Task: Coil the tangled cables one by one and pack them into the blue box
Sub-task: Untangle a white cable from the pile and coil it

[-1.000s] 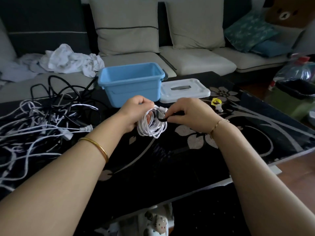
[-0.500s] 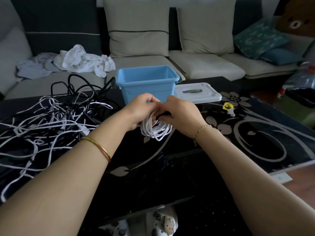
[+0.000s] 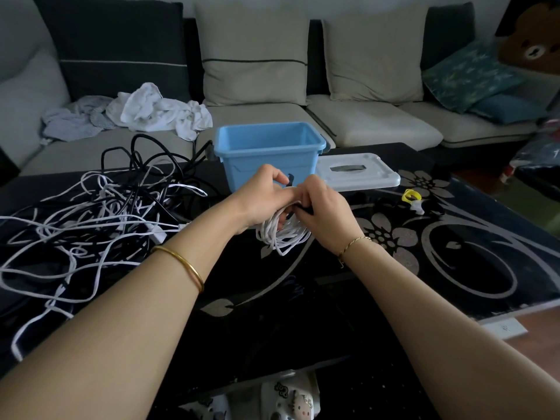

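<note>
Left hand point(image 3: 263, 199) gripping the white coil point(image 3: 283, 236), right hand point(image 3: 325, 214) pinching a black tie point(image 3: 291, 180) round it, blue box point(image 3: 266, 147) next I reckon.

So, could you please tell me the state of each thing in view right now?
Box, open, upright on the table.
Lid, off, flat beside the box.
Coil, wound, not yet boxed.
Tie, black, pinched at the coil.
Pile, tangled, on the table.
Left hand, grips coil.
Right hand, pinches tie.
</note>
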Tool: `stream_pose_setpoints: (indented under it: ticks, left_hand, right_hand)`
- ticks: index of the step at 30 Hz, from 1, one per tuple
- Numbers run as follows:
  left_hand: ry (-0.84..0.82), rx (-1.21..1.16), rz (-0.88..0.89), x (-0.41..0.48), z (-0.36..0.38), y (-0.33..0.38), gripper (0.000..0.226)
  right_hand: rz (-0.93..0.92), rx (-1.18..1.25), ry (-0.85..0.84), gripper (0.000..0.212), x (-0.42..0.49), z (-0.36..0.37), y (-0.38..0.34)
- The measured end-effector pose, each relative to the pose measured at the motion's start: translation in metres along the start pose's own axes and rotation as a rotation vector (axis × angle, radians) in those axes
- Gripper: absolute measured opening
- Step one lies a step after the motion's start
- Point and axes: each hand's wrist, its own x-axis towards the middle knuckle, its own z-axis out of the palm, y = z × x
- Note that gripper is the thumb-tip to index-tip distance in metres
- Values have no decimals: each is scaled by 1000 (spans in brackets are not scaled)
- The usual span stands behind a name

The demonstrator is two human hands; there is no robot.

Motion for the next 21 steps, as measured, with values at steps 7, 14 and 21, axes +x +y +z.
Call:
stream_pose_setpoints:
  ticks: [7, 14, 21]
  left_hand:
    - [-78, -180, -97, -1, -2, 0, 27]
    - [-71, -311, -121, -2, 0, -4, 16]
    - [-25, -326, -135, 0, -4, -8, 11]
  right_hand:
    - [39, -168, -30, 25, 0, -5, -13]
    - [-2, -268, 32, 26, 2, -4, -7]
    - [-146, -312, 130, 36, 9, -15, 0]
